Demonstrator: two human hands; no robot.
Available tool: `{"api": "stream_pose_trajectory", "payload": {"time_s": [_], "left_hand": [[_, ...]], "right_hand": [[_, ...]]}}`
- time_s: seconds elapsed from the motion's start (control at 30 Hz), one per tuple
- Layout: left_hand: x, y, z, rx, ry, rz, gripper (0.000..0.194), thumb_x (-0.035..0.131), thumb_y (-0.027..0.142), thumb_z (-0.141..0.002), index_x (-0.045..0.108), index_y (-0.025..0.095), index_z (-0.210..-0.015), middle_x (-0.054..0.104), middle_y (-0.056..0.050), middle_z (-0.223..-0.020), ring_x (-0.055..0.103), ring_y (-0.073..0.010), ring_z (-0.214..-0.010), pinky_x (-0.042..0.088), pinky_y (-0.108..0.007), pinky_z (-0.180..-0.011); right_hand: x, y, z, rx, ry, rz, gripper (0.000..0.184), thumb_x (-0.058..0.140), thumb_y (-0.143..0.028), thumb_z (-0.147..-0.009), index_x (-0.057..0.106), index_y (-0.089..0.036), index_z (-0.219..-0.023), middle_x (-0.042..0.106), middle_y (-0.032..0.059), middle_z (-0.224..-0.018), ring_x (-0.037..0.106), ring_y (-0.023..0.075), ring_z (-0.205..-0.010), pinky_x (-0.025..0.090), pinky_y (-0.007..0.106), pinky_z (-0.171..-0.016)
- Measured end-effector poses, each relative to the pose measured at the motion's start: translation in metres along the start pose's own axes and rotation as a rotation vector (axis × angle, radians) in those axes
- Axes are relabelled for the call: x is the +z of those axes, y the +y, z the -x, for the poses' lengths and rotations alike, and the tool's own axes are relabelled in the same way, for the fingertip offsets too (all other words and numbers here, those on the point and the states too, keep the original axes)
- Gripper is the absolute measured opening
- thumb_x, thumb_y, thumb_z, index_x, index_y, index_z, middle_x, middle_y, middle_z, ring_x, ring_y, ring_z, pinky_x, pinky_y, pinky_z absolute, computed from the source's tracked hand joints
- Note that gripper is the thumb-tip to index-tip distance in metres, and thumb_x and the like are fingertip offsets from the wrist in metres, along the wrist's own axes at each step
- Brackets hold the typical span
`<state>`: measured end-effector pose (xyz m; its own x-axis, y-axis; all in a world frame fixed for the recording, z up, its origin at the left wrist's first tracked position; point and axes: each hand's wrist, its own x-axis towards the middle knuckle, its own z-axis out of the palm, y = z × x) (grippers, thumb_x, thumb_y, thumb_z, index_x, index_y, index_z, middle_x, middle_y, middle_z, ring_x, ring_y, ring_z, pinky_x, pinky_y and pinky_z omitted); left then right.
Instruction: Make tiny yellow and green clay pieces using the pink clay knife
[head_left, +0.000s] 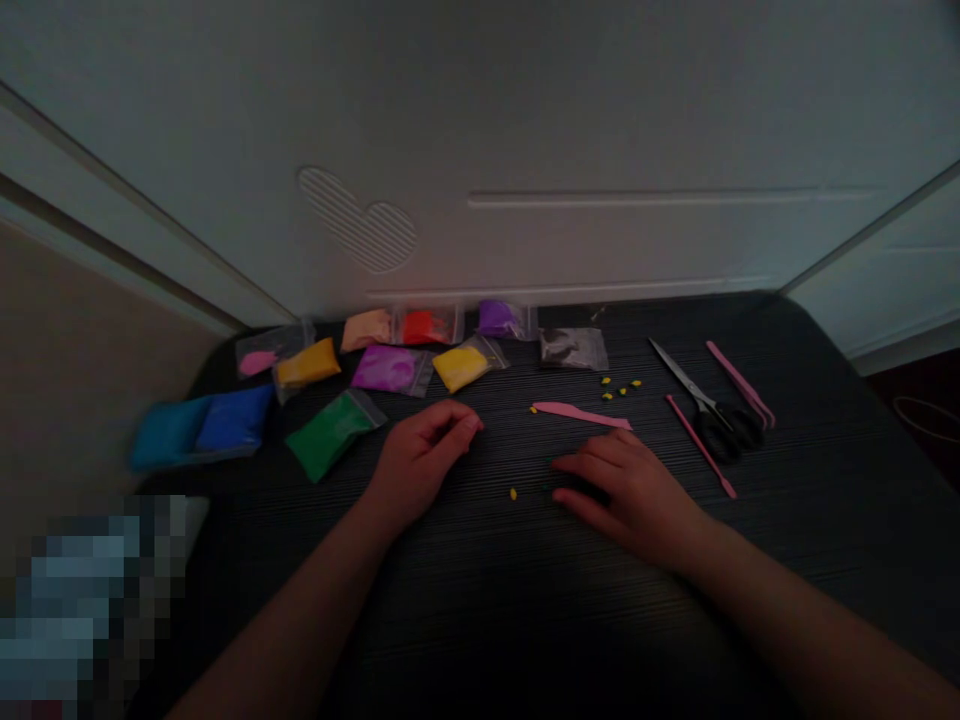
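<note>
My left hand point(427, 455) is closed above the dark tabletop, thumb pressed to the curled forefinger; whatever it may pinch is hidden. With thumb and fingers parted, my right hand point(619, 490) rests low over the table. Tiny dark green bits point(547, 488) lie by its fingertips. Between the hands is a small yellow clay piece point(513, 494), and another yellow bit point(533, 410) lies at the tip of a pink plastic modelling knife point(581, 414). Several little yellow-and-green clay pieces point(622, 391) are grouped beyond the right hand.
Black-handled scissors point(697, 395) lie at the right, between a thin pink tool point(701, 446) and pink tweezers point(740, 383). Bags of coloured clay line the back and left, including a green bag point(330, 437), a yellow bag point(461, 368) and a blue bag point(235, 420). A white panel point(562, 240) stands behind.
</note>
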<state>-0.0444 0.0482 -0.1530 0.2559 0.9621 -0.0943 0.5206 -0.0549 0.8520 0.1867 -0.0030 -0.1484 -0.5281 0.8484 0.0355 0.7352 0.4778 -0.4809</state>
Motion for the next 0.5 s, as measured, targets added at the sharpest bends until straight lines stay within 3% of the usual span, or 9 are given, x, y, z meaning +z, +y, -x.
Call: {"api": "stream_pose_trajectory", "payload": {"time_s": [0.17,0.5], "left_hand": [[0.0009,0.0020,-0.0003,-0.006,0.013,-0.005,0.022,0.045,0.035,-0.079,0.057,0.017,-0.077,0.050,0.003,-0.061,0.046,-0.0094,-0.057,0.035,-0.020,-0.054],[0.0018,0.0027,-0.0010,-0.004,0.013,0.002,0.023,0.045,0.036,-0.079,0.057,0.017,-0.076,0.049,0.003,-0.060,0.046,-0.0093,-0.056,0.035,-0.020,-0.053]], "right_hand": [[-0.0020,0.0008,-0.0007,0.010,0.012,0.068,0.030,0.040,-0.029,-0.084,0.053,-0.020,-0.110,0.060,0.0047,-0.090,0.051,0.0173,-0.085,0.030,0.035,-0.081],[0.0005,-0.0017,-0.0012,-0.017,0.031,0.160,0.029,0.040,-0.028,-0.084,0.055,-0.022,-0.108,0.059,0.0043,-0.084,0.050,0.0170,-0.081,0.029,0.036,-0.079]]}}
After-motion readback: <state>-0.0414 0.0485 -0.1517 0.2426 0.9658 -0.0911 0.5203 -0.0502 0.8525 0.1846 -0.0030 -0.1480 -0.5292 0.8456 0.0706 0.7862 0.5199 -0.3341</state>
